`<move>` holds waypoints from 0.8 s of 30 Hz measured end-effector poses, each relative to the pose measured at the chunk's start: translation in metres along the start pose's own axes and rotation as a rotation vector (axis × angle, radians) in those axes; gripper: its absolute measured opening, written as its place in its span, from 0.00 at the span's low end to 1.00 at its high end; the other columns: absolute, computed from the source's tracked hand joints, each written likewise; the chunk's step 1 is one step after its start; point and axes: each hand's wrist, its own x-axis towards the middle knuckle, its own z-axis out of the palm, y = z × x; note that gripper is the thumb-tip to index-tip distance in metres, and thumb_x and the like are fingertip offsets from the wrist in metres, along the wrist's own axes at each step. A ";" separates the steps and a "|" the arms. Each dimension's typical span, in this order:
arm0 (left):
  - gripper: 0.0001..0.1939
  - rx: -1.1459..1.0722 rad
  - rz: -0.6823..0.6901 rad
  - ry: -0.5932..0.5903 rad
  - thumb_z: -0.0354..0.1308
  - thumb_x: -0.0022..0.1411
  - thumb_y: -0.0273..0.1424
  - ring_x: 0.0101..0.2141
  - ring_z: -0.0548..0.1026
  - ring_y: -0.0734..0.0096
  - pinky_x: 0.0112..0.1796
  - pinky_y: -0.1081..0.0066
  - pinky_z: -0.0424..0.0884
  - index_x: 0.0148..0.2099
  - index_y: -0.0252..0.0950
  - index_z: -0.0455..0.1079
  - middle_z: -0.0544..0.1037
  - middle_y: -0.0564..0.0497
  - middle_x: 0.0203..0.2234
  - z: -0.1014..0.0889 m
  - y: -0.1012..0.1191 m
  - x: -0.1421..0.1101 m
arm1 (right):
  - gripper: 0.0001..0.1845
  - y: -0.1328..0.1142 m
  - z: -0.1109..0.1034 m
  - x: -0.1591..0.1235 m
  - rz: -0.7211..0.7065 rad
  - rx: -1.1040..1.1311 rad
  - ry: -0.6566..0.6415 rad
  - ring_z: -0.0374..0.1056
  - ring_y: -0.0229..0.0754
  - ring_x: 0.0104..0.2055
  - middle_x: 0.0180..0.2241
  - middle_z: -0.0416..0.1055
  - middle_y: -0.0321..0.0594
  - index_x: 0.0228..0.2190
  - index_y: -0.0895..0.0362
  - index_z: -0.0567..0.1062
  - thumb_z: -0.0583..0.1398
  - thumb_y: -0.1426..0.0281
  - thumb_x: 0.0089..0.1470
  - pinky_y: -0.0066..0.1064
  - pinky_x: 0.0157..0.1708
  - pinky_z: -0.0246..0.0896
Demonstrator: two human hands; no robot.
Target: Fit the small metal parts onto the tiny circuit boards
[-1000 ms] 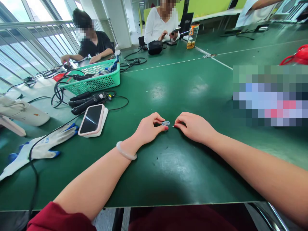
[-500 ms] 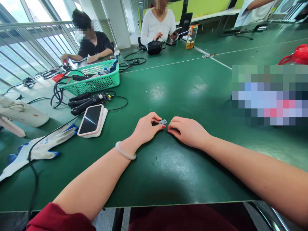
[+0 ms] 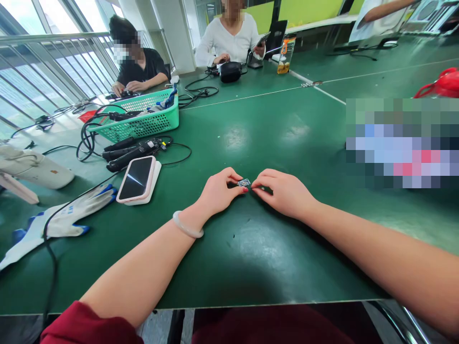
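Piece (image 3: 244, 182), small, blue-grey and marked with white, sits well to the right of the phone (image 3: 136, 177), over the green table (image 3: 265, 129); its long axis runs roughly crosswise, one end pointing back toward the phone, the other away from it; finer detail is too small to tell. The left hand (image 3: 219, 189), between phone and piece, is clamped on it; the piece juts past the fingertips on the side away from the phone. The right hand (image 3: 285, 192) lies farther from the phone, thumb and forefinger tips just beside the piece's free end; I cannot tell whether those tips meet, touch it or pinch something tiny. Nearer than the phone, to its left, lies a white glove (image 3: 68, 217) with blue tips; just beyond the phone lie black handles (image 3: 124, 159); beyond those stands a green basket (image 3: 143, 125).
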 end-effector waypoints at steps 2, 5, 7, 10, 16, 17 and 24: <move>0.10 0.000 0.008 0.002 0.65 0.50 0.33 0.37 0.77 0.68 0.42 0.65 0.68 0.34 0.37 0.68 0.80 0.52 0.33 0.000 0.000 0.000 | 0.09 0.000 -0.002 0.000 0.031 0.041 0.050 0.68 0.38 0.32 0.35 0.74 0.38 0.33 0.55 0.77 0.56 0.69 0.57 0.30 0.32 0.60; 0.11 -0.006 0.010 0.004 0.65 0.50 0.33 0.38 0.77 0.67 0.43 0.65 0.68 0.34 0.37 0.68 0.80 0.51 0.34 0.000 0.000 0.000 | 0.07 0.000 -0.004 0.000 0.055 0.079 0.086 0.67 0.37 0.30 0.33 0.74 0.37 0.31 0.55 0.76 0.57 0.69 0.56 0.30 0.31 0.60; 0.11 -0.015 0.010 0.003 0.66 0.49 0.33 0.38 0.77 0.67 0.43 0.65 0.68 0.34 0.37 0.68 0.80 0.51 0.34 0.000 0.001 0.000 | 0.07 0.000 -0.004 0.001 0.064 0.102 0.100 0.66 0.37 0.29 0.31 0.74 0.37 0.30 0.54 0.76 0.57 0.68 0.56 0.30 0.30 0.59; 0.12 -0.012 0.026 0.002 0.66 0.48 0.34 0.38 0.76 0.67 0.42 0.65 0.68 0.33 0.37 0.68 0.80 0.51 0.33 0.000 0.002 -0.001 | 0.08 0.000 -0.004 0.001 0.074 0.123 0.114 0.66 0.38 0.29 0.30 0.74 0.37 0.29 0.54 0.76 0.58 0.67 0.56 0.30 0.30 0.59; 0.12 0.010 0.065 0.010 0.67 0.47 0.35 0.37 0.75 0.67 0.42 0.65 0.68 0.32 0.37 0.68 0.79 0.52 0.32 0.000 0.005 -0.003 | 0.08 0.000 -0.004 0.001 0.083 0.125 0.116 0.66 0.37 0.29 0.29 0.73 0.37 0.28 0.54 0.75 0.58 0.66 0.56 0.30 0.29 0.58; 0.13 0.009 0.069 0.011 0.67 0.47 0.36 0.37 0.75 0.67 0.42 0.65 0.68 0.31 0.37 0.68 0.79 0.52 0.32 0.000 0.006 -0.003 | 0.08 0.000 -0.004 0.001 0.083 0.125 0.117 0.66 0.37 0.28 0.28 0.72 0.37 0.27 0.54 0.75 0.58 0.66 0.56 0.30 0.29 0.58; 0.14 -0.238 0.029 -0.097 0.67 0.48 0.34 0.34 0.76 0.70 0.39 0.67 0.70 0.33 0.34 0.67 0.79 0.50 0.31 0.001 0.004 -0.001 | 0.09 -0.004 -0.008 -0.002 -0.003 0.106 0.192 0.68 0.38 0.32 0.32 0.74 0.38 0.32 0.53 0.77 0.57 0.66 0.58 0.29 0.32 0.62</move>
